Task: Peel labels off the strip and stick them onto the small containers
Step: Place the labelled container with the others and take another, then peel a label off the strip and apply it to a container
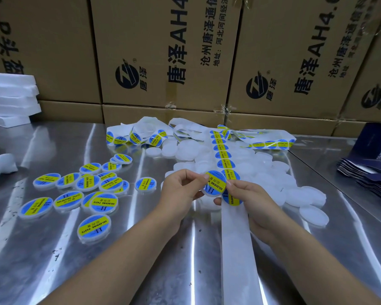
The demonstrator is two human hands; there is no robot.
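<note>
Currently sticking step: left hand (pixel 180 189) and right hand (pixel 250 200) together, both pinching small container (pixel 211 193), label (pixel 216 183) on top, at left edge of strip (pixel 234 243). Labelled pile (pixel 88 182) farther left of strip, blank containers (pixel 295 190) right. Next, probably: press label flat, set container on labelled pile.

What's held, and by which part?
A small round white container with blue-and-yellow label, pinched at opposite edges: left hand on the left rim, right hand on the right.
</note>
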